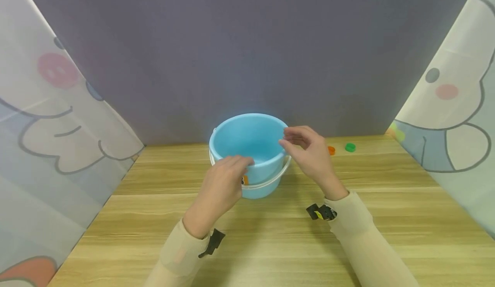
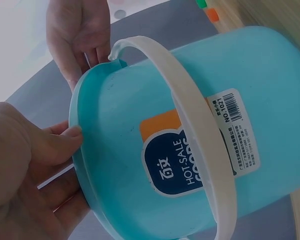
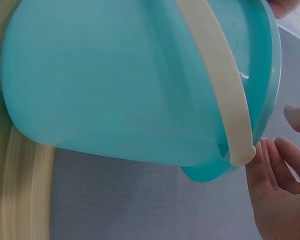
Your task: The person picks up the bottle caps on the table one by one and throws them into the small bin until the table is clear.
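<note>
From where I stand, a pale blue bucket [image 1: 267, 172] sits at twelve o'clock from the person, towards the back of the desk [image 1: 131, 218], its mouth facing up. The left hand [image 1: 224, 184] grips the rim [image 2: 76, 107] between six and seven o'clock, thumb against the outside and fingers over the edge. At three o'clock the right hand [image 1: 309, 154] is released, fingers fairly straight by the handle's joint and thumb standing clear; I can't tell whether the fingertips touch.

To steady the bucket well, I'd bring the right thumb in against the fingers, match the left hand's hold across the mouth, and press lightly and evenly so it doesn't tip towards seven o'clock. The loose handle [image 2: 187, 95] is best kept from catching a finger.

The bucket looks like smooth, slightly glossy plastic, round and narrowing downwards; the handle is a flattish off-white arc. A printed label [image 2: 165, 160] lies flat on the wall. Beyond, at three o'clock, sit small orange [image 1: 331, 150] and green [image 1: 350, 147] round pieces on streaky wood grain.
</note>
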`<state>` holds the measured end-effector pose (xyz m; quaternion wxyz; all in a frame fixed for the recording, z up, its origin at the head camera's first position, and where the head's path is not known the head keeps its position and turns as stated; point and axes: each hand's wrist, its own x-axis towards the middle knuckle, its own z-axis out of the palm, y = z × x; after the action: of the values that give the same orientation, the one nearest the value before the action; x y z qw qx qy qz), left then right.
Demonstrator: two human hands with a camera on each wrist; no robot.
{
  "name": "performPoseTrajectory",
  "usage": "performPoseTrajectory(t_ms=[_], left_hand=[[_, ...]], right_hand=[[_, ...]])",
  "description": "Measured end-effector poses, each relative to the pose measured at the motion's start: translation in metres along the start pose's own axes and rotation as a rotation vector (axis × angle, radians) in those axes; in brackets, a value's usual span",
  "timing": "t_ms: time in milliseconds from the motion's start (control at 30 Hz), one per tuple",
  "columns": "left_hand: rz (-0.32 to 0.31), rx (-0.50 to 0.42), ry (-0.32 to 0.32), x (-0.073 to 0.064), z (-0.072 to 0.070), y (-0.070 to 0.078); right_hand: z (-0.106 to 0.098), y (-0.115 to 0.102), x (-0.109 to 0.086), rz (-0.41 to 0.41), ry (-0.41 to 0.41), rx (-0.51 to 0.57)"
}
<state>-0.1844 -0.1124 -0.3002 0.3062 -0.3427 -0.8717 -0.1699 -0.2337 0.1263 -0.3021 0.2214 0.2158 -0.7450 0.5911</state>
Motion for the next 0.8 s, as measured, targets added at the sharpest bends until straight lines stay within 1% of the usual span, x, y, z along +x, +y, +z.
performPoseTrajectory(t_ms=[233,500,800], left_hand=[[0.001,0.001,0.002,0.000,0.000,0.000],[0.032,0.003,0.000,0.001,-0.002,-0.003],[0.041,-0.010,0.004,0.000,-0.003,-0.002]], right_hand=[[-0.003,0.001,0.000,-0.008,0.020,-0.006],[-0.006,0.001,0.001,-0.013,0.022,-0.010],[-0.015,0.003,0.003,-0.041,0.061,-0.038]])
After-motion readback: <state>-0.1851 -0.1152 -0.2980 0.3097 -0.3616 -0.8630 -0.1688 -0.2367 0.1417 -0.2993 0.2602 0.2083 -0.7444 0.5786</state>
